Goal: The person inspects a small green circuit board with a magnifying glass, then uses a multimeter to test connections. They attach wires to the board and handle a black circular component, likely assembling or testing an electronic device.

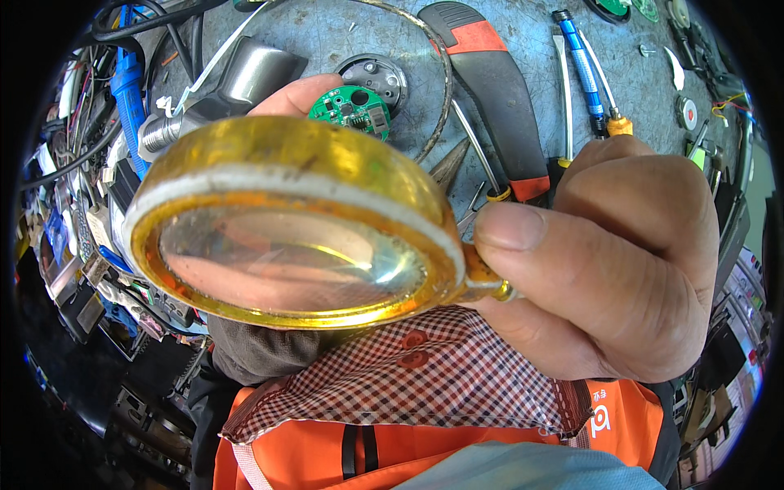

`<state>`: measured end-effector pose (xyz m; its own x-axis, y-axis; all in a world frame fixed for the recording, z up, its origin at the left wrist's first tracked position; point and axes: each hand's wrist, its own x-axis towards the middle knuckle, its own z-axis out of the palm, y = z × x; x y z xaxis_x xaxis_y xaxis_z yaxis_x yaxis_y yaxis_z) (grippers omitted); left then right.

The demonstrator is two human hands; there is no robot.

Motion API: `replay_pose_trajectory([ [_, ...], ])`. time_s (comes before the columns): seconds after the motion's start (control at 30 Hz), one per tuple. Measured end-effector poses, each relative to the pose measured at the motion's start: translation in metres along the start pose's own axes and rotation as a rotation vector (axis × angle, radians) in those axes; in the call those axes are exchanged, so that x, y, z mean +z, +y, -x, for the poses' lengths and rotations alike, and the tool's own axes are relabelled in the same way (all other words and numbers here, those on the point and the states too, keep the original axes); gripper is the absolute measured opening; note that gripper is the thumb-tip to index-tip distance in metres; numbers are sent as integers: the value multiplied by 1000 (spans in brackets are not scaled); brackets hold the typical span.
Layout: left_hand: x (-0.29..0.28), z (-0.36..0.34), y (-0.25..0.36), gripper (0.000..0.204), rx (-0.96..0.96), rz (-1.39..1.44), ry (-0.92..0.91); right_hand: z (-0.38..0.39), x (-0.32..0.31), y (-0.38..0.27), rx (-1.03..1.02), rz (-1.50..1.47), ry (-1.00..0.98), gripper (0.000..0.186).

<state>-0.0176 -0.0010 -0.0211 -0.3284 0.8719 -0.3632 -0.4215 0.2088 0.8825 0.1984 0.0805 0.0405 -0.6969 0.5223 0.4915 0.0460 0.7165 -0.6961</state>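
My right hand (pixel 621 253) pinches the short stem of a magnifying glass (pixel 302 155) between thumb and fingers. Its thick amber rim and clear lens fill the middle of the head view, tilted and close up. Behind the rim, my left hand (pixel 296 95) is mostly covered; one finger shows above it, and more skin appears through the lens. That finger lies against a small round green circuit board (pixel 353 109), which my left hand holds up. Just beyond the board, a round dark housing (pixel 377 75) with screw holes lies on the bench.
A tool with a grey-and-red handle (pixel 498 98), a blue-handled screwdriver (pixel 581 69) and other slim tools lie on the worn grey bench (pixel 318 33). A silver metal part (pixel 260 72), black cables and a blue handle (pixel 128 90) are at left, beside heaped parts.
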Motion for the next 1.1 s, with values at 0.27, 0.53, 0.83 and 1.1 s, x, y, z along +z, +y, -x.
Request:
replay_pose_trajectory([
  [0.27,-4,-3,-1,54,-1,16,-21,0,-1,0,1,7,0,50],
  [0.53,-7,-5,-1,54,-15,56,-41,1,1,-2,17,6,17,51],
  [0.83,-8,2,-7,53,159,-116,2,-1,1,-2,15,0,21,51],
  [1.1,-7,3,-2,52,91,-27,-35,1,-2,-1,-5,31,-24,51],
])
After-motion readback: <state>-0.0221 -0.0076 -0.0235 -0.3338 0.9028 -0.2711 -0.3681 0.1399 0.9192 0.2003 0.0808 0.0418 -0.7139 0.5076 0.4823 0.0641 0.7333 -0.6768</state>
